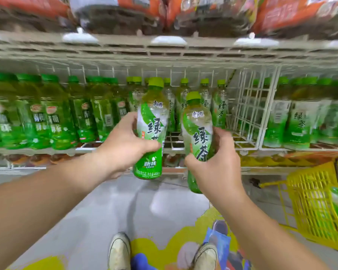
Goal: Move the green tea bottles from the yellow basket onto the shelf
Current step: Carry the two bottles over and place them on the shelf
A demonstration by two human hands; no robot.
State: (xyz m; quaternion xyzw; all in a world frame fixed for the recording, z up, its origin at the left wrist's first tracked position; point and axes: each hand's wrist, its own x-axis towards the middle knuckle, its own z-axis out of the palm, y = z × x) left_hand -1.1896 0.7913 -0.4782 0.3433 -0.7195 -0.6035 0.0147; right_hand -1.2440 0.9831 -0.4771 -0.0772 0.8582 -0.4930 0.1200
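Observation:
My left hand (123,145) grips one green tea bottle (151,121) upright by its middle. Beside it, my right hand (215,164) grips a second green tea bottle (197,129), held slightly lower. Both bottles have light green caps and green-and-white labels, and they hang in front of the wire shelf (174,147), just short of its front edge. Several matching bottles (219,106) stand at the back of that shelf bay, with bare wire floor in front of them. The yellow basket (310,201) sits at the lower right, with green bottles dimly visible through its side.
Darker green drink bottles (53,117) fill the bay to the left. A white wire divider (252,106) separates the middle bay from more green tea bottles (299,121) on the right. An upper shelf (164,49) hangs overhead. My shoes (119,252) stand on the grey floor.

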